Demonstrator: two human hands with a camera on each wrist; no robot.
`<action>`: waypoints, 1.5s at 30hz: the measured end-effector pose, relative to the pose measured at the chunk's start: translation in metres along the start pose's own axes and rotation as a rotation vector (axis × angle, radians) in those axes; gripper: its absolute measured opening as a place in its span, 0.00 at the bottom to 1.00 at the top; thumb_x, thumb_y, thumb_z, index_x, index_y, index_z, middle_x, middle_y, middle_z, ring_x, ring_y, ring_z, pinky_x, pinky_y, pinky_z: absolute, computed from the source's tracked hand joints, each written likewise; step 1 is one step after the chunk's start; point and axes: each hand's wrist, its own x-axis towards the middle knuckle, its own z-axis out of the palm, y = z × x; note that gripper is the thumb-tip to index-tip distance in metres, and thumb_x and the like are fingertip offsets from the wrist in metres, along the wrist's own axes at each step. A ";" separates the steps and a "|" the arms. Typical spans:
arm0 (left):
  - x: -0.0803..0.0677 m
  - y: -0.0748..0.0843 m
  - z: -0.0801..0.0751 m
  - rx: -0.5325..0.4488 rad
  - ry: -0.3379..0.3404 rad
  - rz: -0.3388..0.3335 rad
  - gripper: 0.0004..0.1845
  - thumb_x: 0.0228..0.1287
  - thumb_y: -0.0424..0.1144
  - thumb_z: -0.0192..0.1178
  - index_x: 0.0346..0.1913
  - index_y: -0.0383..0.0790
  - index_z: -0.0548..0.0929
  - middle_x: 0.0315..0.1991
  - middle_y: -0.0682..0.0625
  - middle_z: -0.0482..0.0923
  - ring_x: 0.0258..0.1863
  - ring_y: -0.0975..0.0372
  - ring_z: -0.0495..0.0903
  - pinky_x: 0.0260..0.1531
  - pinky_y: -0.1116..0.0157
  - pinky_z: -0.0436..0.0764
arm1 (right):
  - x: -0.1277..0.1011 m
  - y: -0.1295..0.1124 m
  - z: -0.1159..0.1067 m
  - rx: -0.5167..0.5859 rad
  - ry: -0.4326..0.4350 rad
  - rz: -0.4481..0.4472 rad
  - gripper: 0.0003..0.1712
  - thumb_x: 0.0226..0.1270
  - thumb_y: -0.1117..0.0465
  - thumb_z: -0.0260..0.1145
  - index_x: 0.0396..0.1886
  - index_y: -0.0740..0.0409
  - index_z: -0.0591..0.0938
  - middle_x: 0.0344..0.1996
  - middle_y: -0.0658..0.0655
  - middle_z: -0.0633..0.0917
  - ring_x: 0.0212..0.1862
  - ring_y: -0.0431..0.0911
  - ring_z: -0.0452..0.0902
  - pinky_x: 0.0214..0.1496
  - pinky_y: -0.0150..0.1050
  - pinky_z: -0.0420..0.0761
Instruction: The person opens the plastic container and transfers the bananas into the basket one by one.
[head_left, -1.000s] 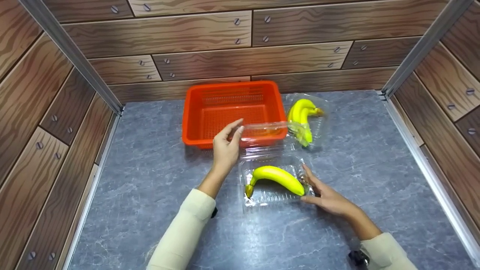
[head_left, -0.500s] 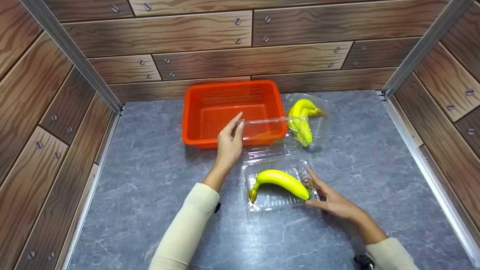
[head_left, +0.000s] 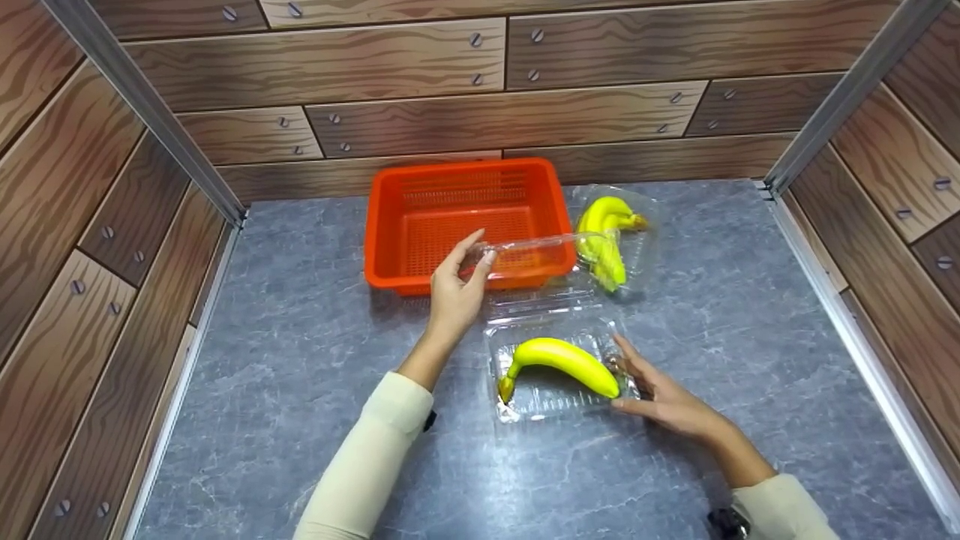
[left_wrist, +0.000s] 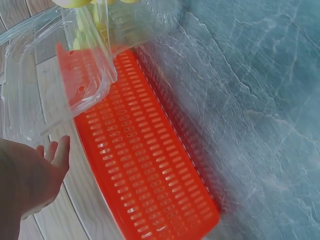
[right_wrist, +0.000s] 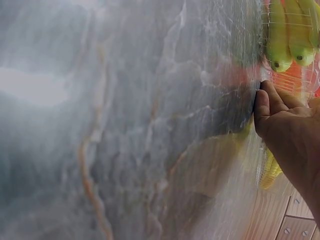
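Clamshell box (head_left: 559, 401), clear plastic, sits on the grey surface (head_left: 300, 360) at 6 o'clock from the orange basket (head_left: 390, 225), holding one banana (head_left: 562, 358). Left hand (head_left: 456, 289) pinches its raised lid (head_left: 540, 247) in a fingertip grip; right hand (head_left: 664, 401), fingers spread straight, presses the box's 3 o'clock edge.

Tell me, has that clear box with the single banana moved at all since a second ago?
Yes, a little. The clear box with the banana has slid slightly right, measured against the orange basket, which stays put.
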 end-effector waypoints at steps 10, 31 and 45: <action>-0.017 0.003 -0.008 0.138 0.130 0.151 0.25 0.66 0.39 0.75 0.65 0.40 0.84 0.54 0.38 0.84 0.56 0.44 0.83 0.60 0.47 0.83 | 0.000 0.002 0.000 0.019 0.003 0.007 0.60 0.74 0.57 0.70 0.90 0.43 0.40 0.87 0.69 0.43 0.84 0.74 0.48 0.80 0.77 0.46; -0.076 -0.024 0.022 0.575 -0.656 0.167 0.30 0.70 0.48 0.71 0.73 0.51 0.79 0.70 0.49 0.80 0.72 0.52 0.77 0.76 0.47 0.74 | -0.001 0.004 0.000 0.016 0.011 0.006 0.60 0.74 0.56 0.71 0.90 0.42 0.40 0.87 0.70 0.45 0.84 0.75 0.49 0.79 0.78 0.47; -0.077 -0.036 0.042 0.807 -0.691 0.252 0.30 0.67 0.34 0.68 0.72 0.51 0.80 0.64 0.50 0.84 0.62 0.53 0.84 0.67 0.55 0.83 | 0.001 0.002 0.001 0.023 0.002 0.018 0.60 0.74 0.56 0.71 0.90 0.42 0.40 0.86 0.72 0.49 0.85 0.73 0.49 0.80 0.78 0.44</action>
